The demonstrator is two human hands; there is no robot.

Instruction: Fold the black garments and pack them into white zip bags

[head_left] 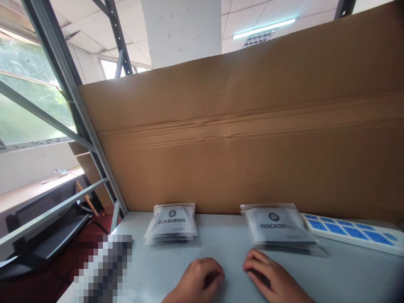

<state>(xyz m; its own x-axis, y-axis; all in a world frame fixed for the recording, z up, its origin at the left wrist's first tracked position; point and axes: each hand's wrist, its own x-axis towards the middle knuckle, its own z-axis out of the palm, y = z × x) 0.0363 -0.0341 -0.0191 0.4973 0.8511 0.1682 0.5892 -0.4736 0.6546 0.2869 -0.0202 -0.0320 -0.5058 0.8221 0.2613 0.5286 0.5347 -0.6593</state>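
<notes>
My left hand [202,278] rests low over the grey table top [217,231], its fingers curled in toward the thumb. My right hand [271,275] faces it a short gap away, also with bent fingers; I see nothing held in either. Beyond the left hand lies a small stack of frosted zip bags [173,229] printed ROCKBROS. A second stack of the same bags [274,225] lies just past my right hand, wider and a little fanned out. Neither hand touches a stack.
A white strip with blue rectangles [353,231] lies at the back right. A tall brown cardboard sheet [246,168] stands along the table's far edge. Grey metal rack posts [90,126] rise at the left. A pixelated patch [107,269] covers the left table edge.
</notes>
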